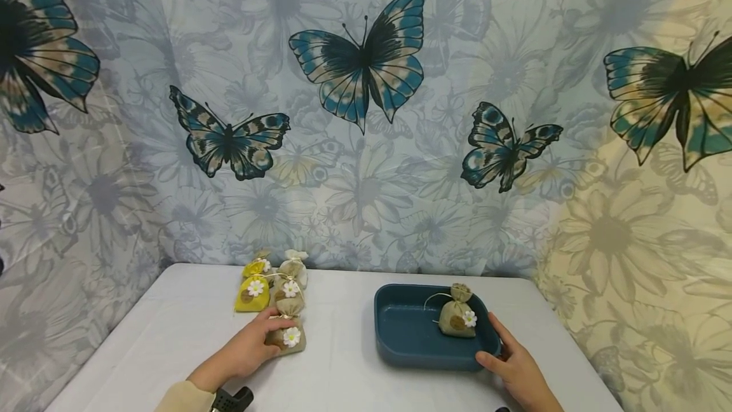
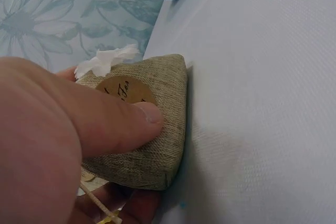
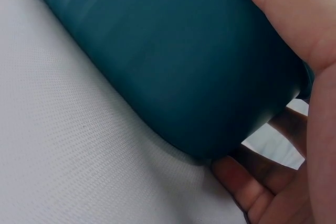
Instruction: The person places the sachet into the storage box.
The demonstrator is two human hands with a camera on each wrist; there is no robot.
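Observation:
My left hand (image 1: 248, 346) grips a small burlap sachet (image 1: 298, 343) at the front of a group of sachets. In the left wrist view the thumb lies across the round brown label of this sachet (image 2: 170, 93), and other fingers curl behind it. A white flower decorates it. My right hand (image 1: 519, 364) holds the right end of a dark blue rectangular basin (image 1: 420, 361), with the thumb at the rim. In the right wrist view other fingers reach round the low end of the basin (image 3: 157, 56). Another burlap sachet (image 1: 450, 324) sits inside at the right.
Behind the gripped sachet stand a yellow sachet (image 1: 248, 301), another burlap sachet (image 1: 288, 304) and a whitish sachet (image 1: 296, 270), close together. A white-covered table (image 1: 337, 336) bears everything. Butterfly-print fabric (image 1: 366, 208) hangs along its back and sides.

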